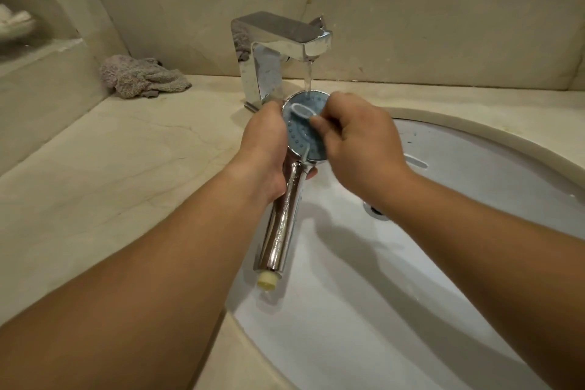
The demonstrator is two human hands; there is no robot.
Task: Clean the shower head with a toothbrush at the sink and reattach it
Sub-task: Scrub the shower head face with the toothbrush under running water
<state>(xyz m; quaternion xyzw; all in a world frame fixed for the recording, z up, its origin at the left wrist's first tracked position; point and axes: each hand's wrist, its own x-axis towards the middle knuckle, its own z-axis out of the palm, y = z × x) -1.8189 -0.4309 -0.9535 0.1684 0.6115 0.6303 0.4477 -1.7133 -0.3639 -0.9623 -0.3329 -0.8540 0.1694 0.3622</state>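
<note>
Water runs from the tap (278, 41) at upper centre onto the shower head (305, 129), which we see in the middle of the frame over the sink (474, 168). The left hand (264, 149) grips it where head meets chrome handle, blue face up. The right hand (361, 142) pinches the toothbrush (300, 110), its head lying on the blue face. A crumpled cloth (142, 76) sits on the tabletop (110, 168) at upper left
</note>
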